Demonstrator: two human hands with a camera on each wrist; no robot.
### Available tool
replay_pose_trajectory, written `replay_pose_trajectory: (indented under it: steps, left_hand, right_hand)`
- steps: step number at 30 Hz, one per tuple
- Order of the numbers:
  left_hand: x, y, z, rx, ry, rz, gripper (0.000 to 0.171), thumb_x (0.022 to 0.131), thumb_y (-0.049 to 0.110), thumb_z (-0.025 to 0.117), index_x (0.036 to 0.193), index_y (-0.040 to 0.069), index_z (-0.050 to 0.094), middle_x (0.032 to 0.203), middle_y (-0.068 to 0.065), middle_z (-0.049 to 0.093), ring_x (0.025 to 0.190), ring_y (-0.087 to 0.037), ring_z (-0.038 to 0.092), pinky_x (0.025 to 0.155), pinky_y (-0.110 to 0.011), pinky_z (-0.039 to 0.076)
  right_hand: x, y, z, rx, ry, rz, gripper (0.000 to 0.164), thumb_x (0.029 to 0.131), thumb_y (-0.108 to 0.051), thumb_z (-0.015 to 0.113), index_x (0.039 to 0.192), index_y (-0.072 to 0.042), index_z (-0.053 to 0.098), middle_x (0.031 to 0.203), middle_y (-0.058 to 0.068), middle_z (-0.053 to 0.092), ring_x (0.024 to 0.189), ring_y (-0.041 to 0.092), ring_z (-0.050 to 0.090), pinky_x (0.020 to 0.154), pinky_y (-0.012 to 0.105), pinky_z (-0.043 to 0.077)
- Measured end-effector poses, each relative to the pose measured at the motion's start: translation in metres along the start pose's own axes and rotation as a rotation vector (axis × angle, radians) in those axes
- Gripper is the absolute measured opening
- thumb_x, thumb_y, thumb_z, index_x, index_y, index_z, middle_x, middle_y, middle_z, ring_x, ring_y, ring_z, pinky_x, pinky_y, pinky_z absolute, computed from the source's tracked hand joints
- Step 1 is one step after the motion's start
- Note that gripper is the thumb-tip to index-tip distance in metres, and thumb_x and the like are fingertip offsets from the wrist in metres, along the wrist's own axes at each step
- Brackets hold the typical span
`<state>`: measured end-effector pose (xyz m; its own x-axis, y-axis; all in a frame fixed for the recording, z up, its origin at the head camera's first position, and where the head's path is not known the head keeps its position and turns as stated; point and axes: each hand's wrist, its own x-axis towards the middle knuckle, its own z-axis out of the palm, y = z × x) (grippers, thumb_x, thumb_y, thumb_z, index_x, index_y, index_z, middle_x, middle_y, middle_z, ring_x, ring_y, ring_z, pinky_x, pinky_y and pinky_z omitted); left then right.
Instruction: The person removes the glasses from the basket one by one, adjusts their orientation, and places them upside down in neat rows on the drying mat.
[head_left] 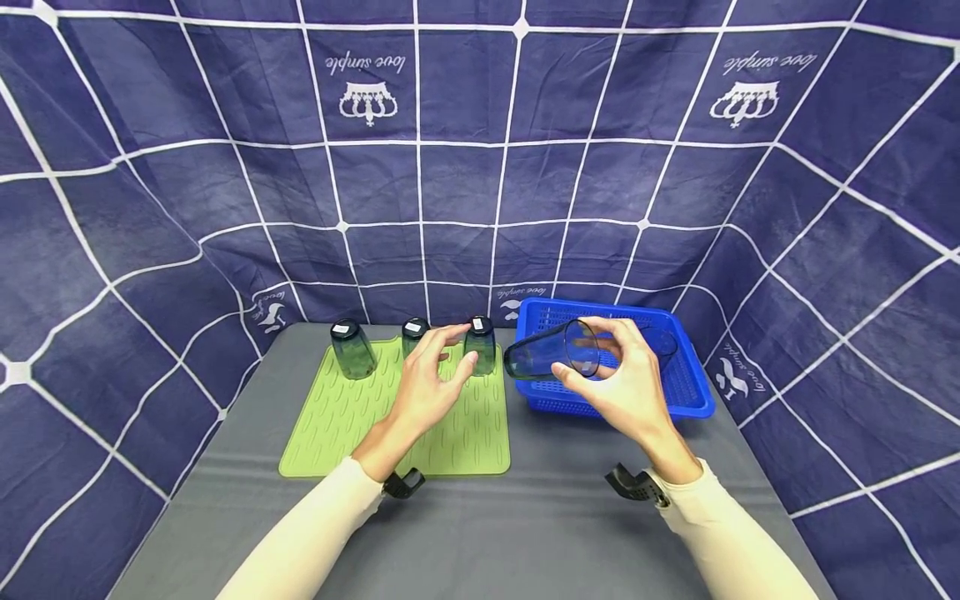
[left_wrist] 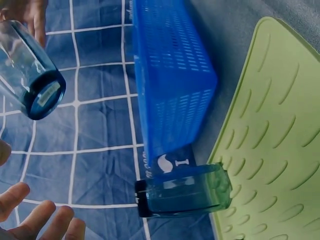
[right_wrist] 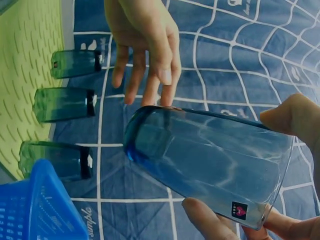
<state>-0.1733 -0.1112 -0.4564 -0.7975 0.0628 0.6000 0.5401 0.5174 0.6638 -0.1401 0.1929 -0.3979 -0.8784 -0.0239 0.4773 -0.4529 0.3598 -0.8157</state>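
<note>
My right hand (head_left: pixel 626 375) grips a clear blue drinking glass (head_left: pixel 543 354) near its rim, thumb on one side and fingers on the other. The glass is tilted on its side, its thick base toward my left hand. A small dark sticker shows near its rim in the right wrist view. My left hand (head_left: pixel 431 379) is held over the green drying mat (head_left: pixel 390 433) with fingers extended, apart from the held glass. Three similar glasses stand upside down along the mat's back edge: a left one (head_left: pixel 352 350), a middle one (head_left: pixel 412 333) partly behind my left hand, and a right one (head_left: pixel 480 343).
A blue perforated plastic basket (head_left: pixel 693 392) stands on the grey tabletop (head_left: pixel 555 517), right of the mat. Another glass (head_left: pixel 660 343) lies inside it, partly hidden by my right hand. A blue cloth (head_left: pixel 465 183) with white grid lines hangs behind and at both sides.
</note>
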Motion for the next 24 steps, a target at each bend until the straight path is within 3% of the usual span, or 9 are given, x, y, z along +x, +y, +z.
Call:
replay_pose_trajectory:
  steps: [5, 13, 17, 20, 24]
  left_hand:
    - [-0.004, 0.006, -0.005, -0.020, 0.001, 0.012, 0.045, 0.108, 0.019, 0.081, 0.152, 0.013, 0.074, 0.145, -0.010, 0.078, 0.133, -0.033, 0.078, 0.107, -0.056, 0.067]
    - [-0.013, 0.013, -0.013, -0.070, 0.006, 0.035, 0.044, 0.111, 0.019, 0.078, 0.154, 0.016, 0.073, 0.150, -0.012, 0.076, 0.135, -0.031, 0.076, 0.108, -0.060, 0.067]
    - [-0.016, 0.016, -0.016, -0.080, 0.004, 0.049, 0.045, 0.111, 0.021, 0.077, 0.155, 0.016, 0.072, 0.151, -0.009, 0.076, 0.136, -0.030, 0.076, 0.109, -0.053, 0.068]
    - [-0.018, 0.017, -0.018, -0.100, -0.002, 0.060, 0.046, 0.112, 0.022, 0.075, 0.157, 0.017, 0.070, 0.153, -0.007, 0.075, 0.138, -0.032, 0.076, 0.109, -0.047, 0.068]
    - [-0.022, 0.020, -0.020, -0.150, -0.013, 0.075, 0.049, 0.112, 0.021, 0.073, 0.161, 0.019, 0.067, 0.156, -0.007, 0.073, 0.139, -0.032, 0.076, 0.109, -0.050, 0.069]
  right_hand:
    - [-0.003, -0.002, 0.001, 0.074, -0.005, -0.011, 0.065, 0.087, -0.006, 0.100, 0.145, -0.006, 0.072, 0.138, 0.015, 0.066, 0.119, 0.006, 0.080, 0.089, 0.023, 0.070]
    - [-0.007, -0.004, 0.009, 0.229, -0.019, -0.012, 0.065, 0.087, 0.007, 0.093, 0.147, 0.003, 0.067, 0.139, 0.000, 0.074, 0.120, 0.005, 0.080, 0.089, 0.024, 0.071]
    - [-0.008, -0.005, 0.013, 0.311, -0.020, -0.016, 0.063, 0.087, 0.013, 0.087, 0.145, 0.010, 0.064, 0.137, -0.004, 0.072, 0.117, 0.007, 0.079, 0.088, 0.024, 0.071]
    - [-0.009, -0.004, 0.016, 0.367, -0.009, -0.020, 0.062, 0.085, 0.017, 0.084, 0.144, 0.014, 0.063, 0.137, -0.003, 0.071, 0.117, 0.008, 0.078, 0.093, 0.023, 0.070]
    - [-0.011, -0.004, 0.021, 0.406, -0.001, -0.018, 0.060, 0.085, 0.019, 0.082, 0.142, 0.016, 0.062, 0.136, -0.001, 0.069, 0.117, 0.009, 0.078, 0.102, 0.020, 0.066]
